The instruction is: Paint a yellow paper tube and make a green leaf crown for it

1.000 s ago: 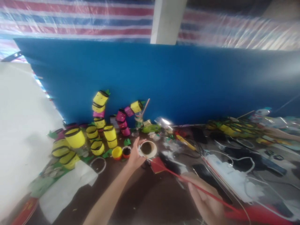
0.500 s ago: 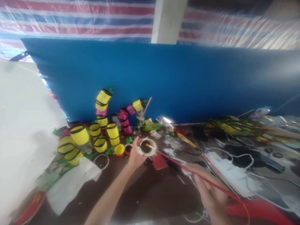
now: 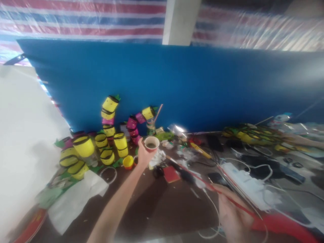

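Observation:
A paper cup [image 3: 152,147] with dark liquid inside is held up by my left hand [image 3: 144,153], whose fingers wrap round its left side. My right hand [image 3: 233,206] grips a long thin red stick [image 3: 196,176]. The stick's pale tip points left and lies below and to the right of the cup, apart from it. A crumpled white tissue [image 3: 158,158] lies just under the cup, and a small red square [image 3: 171,174] is on the table between my hands.
Yellow and magenta banded cups [image 3: 83,146] crowd the left, some stacked in curved columns. A white power strip [image 3: 244,185] with cables lies at the right. A blue panel [image 3: 177,84] stands behind the table [image 3: 157,209]. Another person's arm [image 3: 303,140] reaches in at far right.
My left hand has lifted the cup up and to the left. The stick's tip, earlier in the cup, is now outside it. My right hand has moved slightly right and down.

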### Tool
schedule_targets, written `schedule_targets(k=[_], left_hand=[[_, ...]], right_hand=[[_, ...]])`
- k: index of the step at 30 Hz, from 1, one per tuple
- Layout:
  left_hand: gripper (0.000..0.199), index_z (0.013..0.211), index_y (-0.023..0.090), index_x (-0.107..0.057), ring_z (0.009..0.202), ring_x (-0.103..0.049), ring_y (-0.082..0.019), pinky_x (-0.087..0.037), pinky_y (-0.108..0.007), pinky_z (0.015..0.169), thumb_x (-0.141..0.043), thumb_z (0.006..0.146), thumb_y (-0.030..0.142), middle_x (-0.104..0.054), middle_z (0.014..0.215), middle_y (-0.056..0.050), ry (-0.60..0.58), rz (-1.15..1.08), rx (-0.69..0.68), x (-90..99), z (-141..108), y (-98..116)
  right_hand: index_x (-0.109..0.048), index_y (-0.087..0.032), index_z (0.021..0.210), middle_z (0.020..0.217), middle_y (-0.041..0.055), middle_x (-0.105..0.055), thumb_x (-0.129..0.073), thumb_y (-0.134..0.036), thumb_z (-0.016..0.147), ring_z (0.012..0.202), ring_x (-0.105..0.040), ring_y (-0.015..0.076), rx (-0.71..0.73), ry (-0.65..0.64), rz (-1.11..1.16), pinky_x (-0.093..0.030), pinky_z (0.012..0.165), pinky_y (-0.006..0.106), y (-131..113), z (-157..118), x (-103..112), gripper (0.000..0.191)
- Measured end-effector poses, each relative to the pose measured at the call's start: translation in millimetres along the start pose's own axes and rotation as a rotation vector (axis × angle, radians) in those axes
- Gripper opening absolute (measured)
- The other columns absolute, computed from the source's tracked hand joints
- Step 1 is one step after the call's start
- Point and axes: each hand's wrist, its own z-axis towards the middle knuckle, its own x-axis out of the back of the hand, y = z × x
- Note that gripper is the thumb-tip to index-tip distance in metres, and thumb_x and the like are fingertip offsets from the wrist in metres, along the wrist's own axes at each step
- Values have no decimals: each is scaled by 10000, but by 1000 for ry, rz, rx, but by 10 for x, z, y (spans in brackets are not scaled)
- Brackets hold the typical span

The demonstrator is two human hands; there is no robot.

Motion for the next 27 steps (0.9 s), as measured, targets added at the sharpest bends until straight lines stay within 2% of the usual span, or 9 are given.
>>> schedule_targets(k=[3, 7, 13, 21, 27], left_hand=[[939, 1274, 151, -253, 999, -587, -251, -443, -354, 862, -786, 503, 201, -581, 1087, -126, -6, 43, 81, -204, 197, -27], [965, 1268, 153, -249, 954, -600, -230, -448, -336, 831, -799, 476, 182, -590, 1051, -108, -14, 80, 133, -517, 350, -144], [930, 1262, 117, -219, 952, -602, -243, -441, -338, 830, -771, 514, 161, -596, 1019, -132, 20, 164, 177, -867, 446, -399], [892, 1256, 155, -217, 1007, -585, -260, -433, -366, 852, -751, 543, 126, -566, 1085, -134, 24, 247, 108, -1067, 478, -569], [885, 1281, 141, -220, 1195, -428, -311, -365, -421, 965, -746, 569, 156, -443, 1226, -174, -29, 337, -6, -1100, 500, -638]], right_hand=[[-674, -189, 794, 774, 89, -703, -575, -385, 777, 784, -661, 256, -47, 59, 16, -549, 730, 389, 71, -52, 60, 220], [-693, -175, 780, 768, 77, -709, -610, -377, 743, 747, -670, 238, -49, 50, -37, -560, 670, 318, 210, -123, 183, 221], [-682, -195, 821, 817, 70, -703, -590, -376, 760, 806, -654, 237, -189, 64, -50, -541, 735, 321, 315, -173, 290, 212], [-677, -220, 801, 794, 54, -695, -578, -412, 767, 796, -648, 234, -216, 81, -63, -541, 728, 323, 439, -158, 307, 218], [-678, -221, 813, 802, 55, -692, -577, -405, 770, 794, -645, 233, -233, 58, -75, -533, 749, 331, 519, -196, 329, 214]])
